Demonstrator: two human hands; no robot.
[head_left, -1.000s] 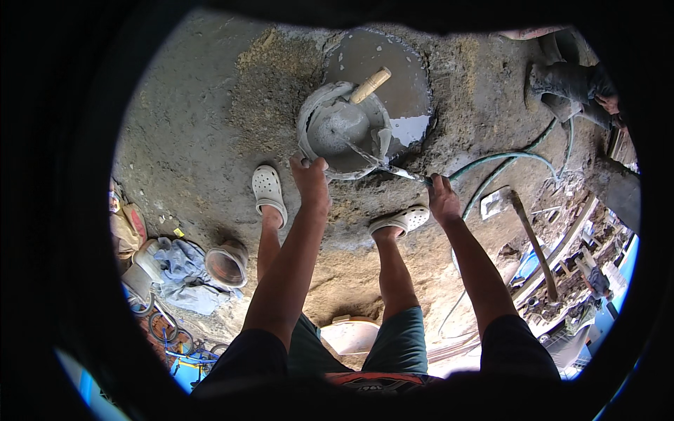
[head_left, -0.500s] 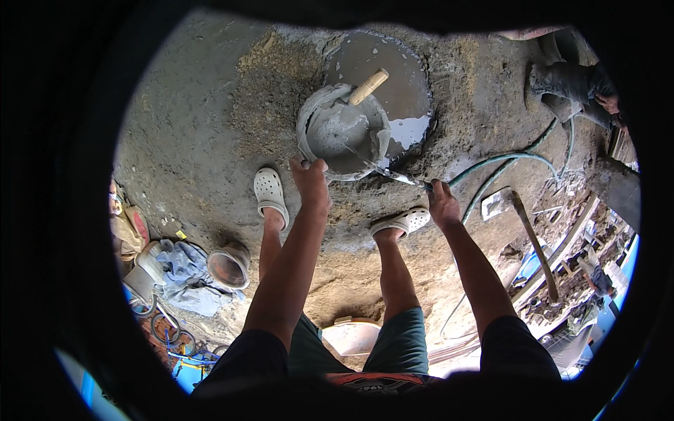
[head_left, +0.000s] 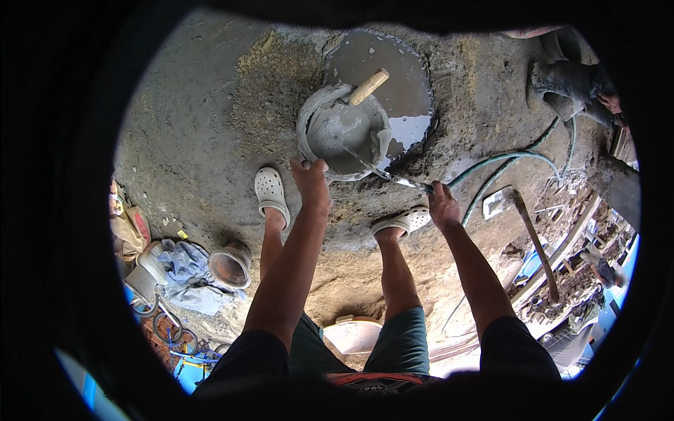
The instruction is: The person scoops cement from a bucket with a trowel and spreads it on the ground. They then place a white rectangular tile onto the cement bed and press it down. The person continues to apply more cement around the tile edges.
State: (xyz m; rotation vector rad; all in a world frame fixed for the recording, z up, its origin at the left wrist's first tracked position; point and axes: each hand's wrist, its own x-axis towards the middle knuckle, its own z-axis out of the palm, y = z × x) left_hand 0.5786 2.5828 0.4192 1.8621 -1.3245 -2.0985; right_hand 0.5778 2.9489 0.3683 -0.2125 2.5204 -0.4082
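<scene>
1. Bucket (head_left: pixel 342 130) at upper centre of the frame, full of wet grey mix — likely heavy and slippery.
2. Left hand (head_left: pixel 312 181) grips its near rim, the best hold.
3. Right hand (head_left: pixel 441 203) is closed round the hose (head_left: pixel 491 163) end.

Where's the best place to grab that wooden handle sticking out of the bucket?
Probably the free upper end of the wooden handle, coming from the far right side of the bucket. It leans up and away over the rim, and its lower end is sunk in grey mix.
</scene>
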